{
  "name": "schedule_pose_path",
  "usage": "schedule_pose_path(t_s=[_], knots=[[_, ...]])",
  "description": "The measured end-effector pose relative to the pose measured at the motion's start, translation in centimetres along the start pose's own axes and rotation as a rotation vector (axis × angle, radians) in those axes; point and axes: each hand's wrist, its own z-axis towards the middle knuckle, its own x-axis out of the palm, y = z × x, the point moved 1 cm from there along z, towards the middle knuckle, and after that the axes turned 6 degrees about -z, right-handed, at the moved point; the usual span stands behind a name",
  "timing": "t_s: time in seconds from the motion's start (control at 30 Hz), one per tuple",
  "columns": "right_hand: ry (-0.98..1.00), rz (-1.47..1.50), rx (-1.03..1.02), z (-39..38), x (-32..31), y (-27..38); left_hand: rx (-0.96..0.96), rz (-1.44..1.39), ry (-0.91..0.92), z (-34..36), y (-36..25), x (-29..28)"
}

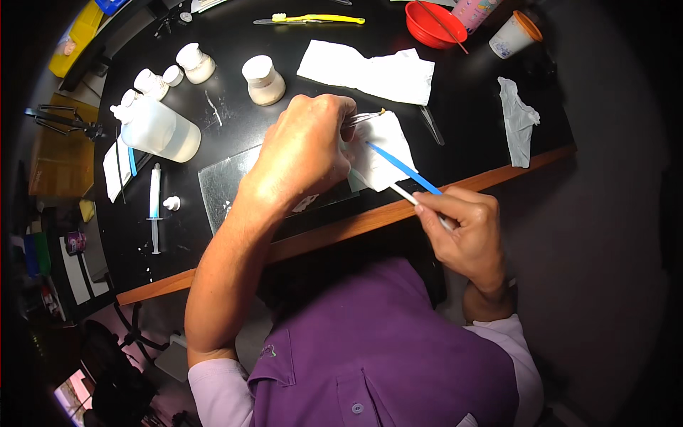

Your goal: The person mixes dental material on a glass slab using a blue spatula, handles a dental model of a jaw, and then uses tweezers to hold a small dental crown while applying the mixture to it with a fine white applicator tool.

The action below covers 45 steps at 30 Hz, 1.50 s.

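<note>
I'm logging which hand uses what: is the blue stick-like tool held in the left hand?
No, the blue stick-like tool is gripped by the right hand, together with a white stick.

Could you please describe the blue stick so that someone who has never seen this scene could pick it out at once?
Find the black table and its wooden edge nearest the person. Over that edge, on the right, the right hand holds two slender sticks. The blue stick is the upper one, set apart by colour from the white stick below it.
</note>
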Motion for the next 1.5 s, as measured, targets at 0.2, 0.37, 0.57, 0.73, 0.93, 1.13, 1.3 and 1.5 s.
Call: schedule_pose_path(t_s=[0.2, 0.37, 0.57, 0.73, 0.93, 1.13, 1.3, 1.5], knots=[[-0.149, 0.094, -0.019, -0.6, 1.1, -0.2, 0.054, -0.014, 0.042, -1.5, -1.0, -0.7], [-0.175, 0.146, -0.028, -0.9, 1.8, -1.2, 0.127, 0.005, -0.046, -3.2, -1.0, 0.5], [-0.052, 0.286, 0.071, -1.2, 1.8, -1.7, 0.057, 0.053, -0.027, -3.2, -1.4, 1.4], [0.022, 0.548, 0.153, -1.1, 2.5, -3.0, 0.145, 0.057, -0.066, -3.2, -1.0, 1.9], [0.000, 0.527, 0.217, -1.1, 2.1, -3.5, 0.174, -0.030, -0.124, -3.2, -0.5, 2.1], [-0.101, 0.329, 0.125, -1.0, 0.9, -2.7, 0.154, -0.026, -0.090, -3.4, -1.3, 1.5], [-0.087, 0.269, 0.140, -0.7, 1.1, -2.2, 0.148, 0.002, -0.116, -3.5, -0.6, 2.5], [-0.113, 0.313, 0.134, -0.9, 1.9, -2.9, 0.056, 0.029, -0.135, -3.4, -1.0, 2.6]])
